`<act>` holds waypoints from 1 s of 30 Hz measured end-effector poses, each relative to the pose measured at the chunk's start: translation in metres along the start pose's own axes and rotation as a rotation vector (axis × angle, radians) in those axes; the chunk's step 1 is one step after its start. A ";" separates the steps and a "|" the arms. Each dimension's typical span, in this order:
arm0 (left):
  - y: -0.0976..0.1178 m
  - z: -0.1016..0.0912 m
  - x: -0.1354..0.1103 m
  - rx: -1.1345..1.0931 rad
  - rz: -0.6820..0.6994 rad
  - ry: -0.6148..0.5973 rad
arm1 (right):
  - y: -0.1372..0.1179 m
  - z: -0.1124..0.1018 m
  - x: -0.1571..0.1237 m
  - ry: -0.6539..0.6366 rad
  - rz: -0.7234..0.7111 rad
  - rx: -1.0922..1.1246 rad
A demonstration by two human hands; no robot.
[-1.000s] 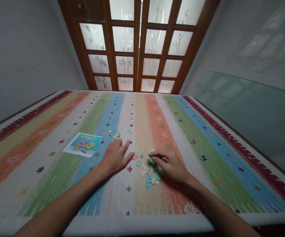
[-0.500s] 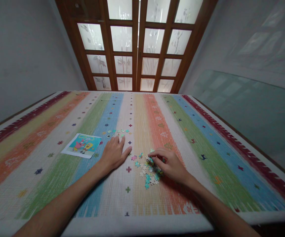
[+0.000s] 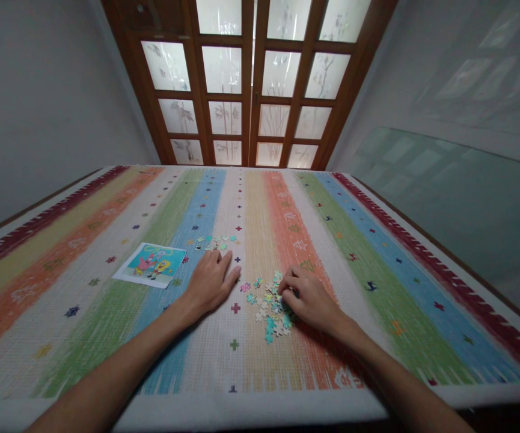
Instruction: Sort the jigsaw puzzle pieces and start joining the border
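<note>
A loose pile of jigsaw puzzle pieces (image 3: 266, 310), turquoise, pale and yellowish, lies on the striped cloth. My right hand (image 3: 309, 297) is at the pile's right edge with its fingers curled in; whatever the fingertips hold, if anything, is hidden. To the left, my left hand (image 3: 210, 279) rests flat on the cloth, fingers stretched forward and thumb apart. Just beyond its fingertips several puzzle pieces (image 3: 217, 243) lie in a small spread group. A picture card (image 3: 151, 264) with cartoon figures on turquoise lies left of that hand.
The table is covered by a striped cloth (image 3: 359, 355) with small printed motifs. Past the far edge stand wooden doors (image 3: 249, 120) with frosted panes. A glass panel (image 3: 458, 204) leans by the right wall; a plain wall (image 3: 38, 108) is on the left.
My right hand has drawn slightly back and to the right, its fingers more curled, showing more of the pile's far part. My left hand has hardly moved.
</note>
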State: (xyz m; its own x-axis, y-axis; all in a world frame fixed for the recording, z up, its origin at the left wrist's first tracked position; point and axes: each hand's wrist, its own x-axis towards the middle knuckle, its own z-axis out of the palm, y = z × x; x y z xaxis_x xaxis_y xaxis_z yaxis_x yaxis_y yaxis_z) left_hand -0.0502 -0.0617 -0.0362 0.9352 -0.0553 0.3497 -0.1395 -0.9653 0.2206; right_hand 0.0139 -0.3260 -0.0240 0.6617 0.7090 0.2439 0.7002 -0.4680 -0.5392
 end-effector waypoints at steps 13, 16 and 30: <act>0.040 -0.004 -0.020 -0.443 0.259 -0.092 | -0.009 0.004 -0.001 -0.025 -0.154 -0.035; 0.040 -0.003 -0.021 -0.426 0.287 -0.101 | -0.011 0.004 -0.002 -0.064 -0.160 -0.045; 0.033 -0.004 -0.021 -0.362 0.270 -0.111 | -0.005 0.005 -0.001 -0.015 -0.043 -0.153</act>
State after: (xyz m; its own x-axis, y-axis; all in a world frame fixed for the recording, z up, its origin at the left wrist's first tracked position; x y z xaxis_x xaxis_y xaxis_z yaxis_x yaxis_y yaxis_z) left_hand -0.0758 -0.0914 -0.0326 0.8761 -0.3389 0.3429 -0.4693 -0.7622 0.4458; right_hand 0.0088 -0.3218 -0.0253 0.6267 0.7374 0.2520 0.7615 -0.5110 -0.3988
